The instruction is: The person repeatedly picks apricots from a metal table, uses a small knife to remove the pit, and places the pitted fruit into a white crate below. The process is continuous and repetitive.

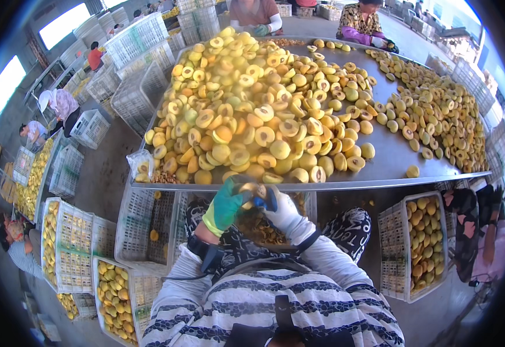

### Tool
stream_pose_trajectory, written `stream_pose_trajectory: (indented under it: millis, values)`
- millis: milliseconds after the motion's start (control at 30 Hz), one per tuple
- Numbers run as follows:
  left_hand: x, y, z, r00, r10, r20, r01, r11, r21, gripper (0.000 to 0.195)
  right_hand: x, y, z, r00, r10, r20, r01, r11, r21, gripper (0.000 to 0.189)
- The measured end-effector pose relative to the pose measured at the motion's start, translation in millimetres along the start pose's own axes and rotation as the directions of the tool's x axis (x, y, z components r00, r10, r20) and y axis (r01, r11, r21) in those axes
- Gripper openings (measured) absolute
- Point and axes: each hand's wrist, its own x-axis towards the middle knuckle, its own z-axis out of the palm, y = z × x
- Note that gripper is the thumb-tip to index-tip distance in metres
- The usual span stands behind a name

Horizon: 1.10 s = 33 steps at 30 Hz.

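Note:
My left hand [226, 204], in a green glove with a yellow-green cuff, grips a halved yellow peach [248, 188] just in front of the table edge. Close against it is my right hand [282, 210], in a white glove with blue at the fingers. Its fingertips meet at the fruit; whether they hold a small tool or a pit is hidden. Beyond both hands a heap of halved peaches [265, 136], many with brown pits showing, covers much of the metal table [391, 167]. Below my hands, a container of brown pits and scraps [263, 230] sits between my knees.
A second peach pile [439, 112] lies on the table's right side. A plastic bag [140, 162] sits at its left corner. Peach-filled crates stand right [426, 243] and left [115, 299]; another crate [141, 225] holds a few pieces. Co-workers [256, 15] sit across the table.

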Motion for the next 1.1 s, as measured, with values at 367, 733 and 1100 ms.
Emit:
stream_pose_trajectory:
  millis: [367, 733, 1100]
  values:
    - [13.8, -35.2, 0.5, 0.937, 0.109, -0.331, -0.19, 0.957, -0.221, 0.018, -45.5, -10.1, 23.8, 0.888, 0.43, 0.16, -0.453, 0.767, 0.455, 0.02]
    - [2.9, -54.2, 25.7, 0.844, 0.334, -0.419, -0.395, 0.917, -0.064, 0.018, -38.0, -31.4, 43.2, 0.934, 0.353, -0.049, -0.35, 0.935, 0.063, 0.02]
    - [-1.3, -57.0, 7.2, 0.869, 0.311, -0.384, -0.377, 0.92, -0.108, 0.022, -29.6, -19.8, 36.8, 0.879, 0.31, 0.363, -0.472, 0.681, 0.56, 0.033]
